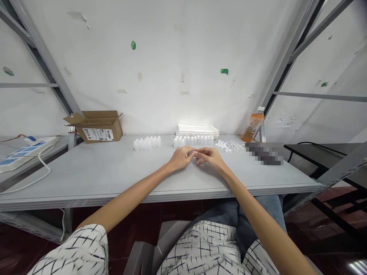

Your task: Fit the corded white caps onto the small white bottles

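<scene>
The person sat at a grey metal table [86, 173], both bare forearms reaching forward, and the left hand [181, 157] and right hand [210, 158] met near its middle. The fingers [201, 152] of the two hands curled in toward each other, tips touching or nearly so, and a small pale bit [191, 154] showed between them. It was too small to name, and I could not tell whether it was truly pinched. Just beyond the fingertips, near but not touching them, stood a tight row of white plastic bottles [193, 141]. Farther left, well apart from the hands, stood a second cluster of white bottles [147, 143]. To the right of the row lay small white caps [223, 145], just beside a tangle of thin white loops [237, 147]. Behind the row sat a stack of flat white sheets [197, 130], too bright to make out in detail. Toward the back right stood an orange drink bottle [252, 124], near a pixelated patch [265, 153] that hid whatever lay there. At the back left sat an open cardboard box [94, 126] with a printed label, and farther left a power strip [28, 152] trailed a white cable
</scene>
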The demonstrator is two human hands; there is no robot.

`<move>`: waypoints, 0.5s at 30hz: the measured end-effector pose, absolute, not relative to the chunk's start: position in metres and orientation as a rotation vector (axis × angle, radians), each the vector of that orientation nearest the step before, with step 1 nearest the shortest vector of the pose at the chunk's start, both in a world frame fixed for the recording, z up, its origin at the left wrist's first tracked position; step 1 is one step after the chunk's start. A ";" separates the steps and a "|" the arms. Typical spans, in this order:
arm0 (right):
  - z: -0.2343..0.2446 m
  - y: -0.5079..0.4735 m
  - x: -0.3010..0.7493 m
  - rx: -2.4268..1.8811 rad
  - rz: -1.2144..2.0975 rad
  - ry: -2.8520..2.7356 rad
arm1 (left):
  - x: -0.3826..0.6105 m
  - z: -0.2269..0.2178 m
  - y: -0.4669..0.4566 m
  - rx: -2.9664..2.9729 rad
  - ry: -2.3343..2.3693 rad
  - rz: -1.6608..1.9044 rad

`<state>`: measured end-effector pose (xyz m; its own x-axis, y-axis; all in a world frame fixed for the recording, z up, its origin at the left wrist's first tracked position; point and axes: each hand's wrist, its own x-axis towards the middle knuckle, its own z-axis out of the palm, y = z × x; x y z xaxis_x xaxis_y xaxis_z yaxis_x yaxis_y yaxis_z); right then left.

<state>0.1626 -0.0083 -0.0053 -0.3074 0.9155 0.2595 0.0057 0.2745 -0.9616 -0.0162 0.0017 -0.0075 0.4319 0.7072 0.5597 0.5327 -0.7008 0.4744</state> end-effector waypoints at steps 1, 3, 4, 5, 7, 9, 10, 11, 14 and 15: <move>-0.005 -0.008 0.162 -0.876 1.190 -1.590 | -0.016 -0.008 0.002 2.455 1.087 1.125; -0.005 -0.008 0.162 -0.882 1.186 -1.598 | -0.016 -0.008 0.002 2.445 1.092 1.115; -0.005 -0.008 0.162 -0.885 1.184 -1.602 | -0.016 -0.008 0.002 2.439 1.093 1.107; -0.006 -0.007 0.162 -0.889 1.181 -1.607 | -0.016 -0.008 0.002 2.430 1.095 1.100; -0.006 -0.007 0.162 -0.895 1.177 -1.615 | -0.016 -0.006 0.002 2.407 1.094 1.088; -0.006 -0.007 0.162 -0.898 1.177 -1.612 | -0.015 -0.004 0.000 2.377 1.092 1.084; -0.006 -0.007 0.162 -0.900 1.177 -1.608 | -0.015 -0.003 0.000 2.363 1.090 1.078; -0.005 -0.007 0.162 -0.902 1.178 -1.604 | -0.015 -0.002 -0.001 2.351 1.089 1.072; -0.005 -0.008 0.161 -0.905 1.186 -1.599 | -0.015 0.001 -0.002 2.334 1.085 1.054; -0.005 -0.008 0.161 -0.906 1.186 -1.600 | -0.015 0.001 -0.002 2.334 1.080 1.053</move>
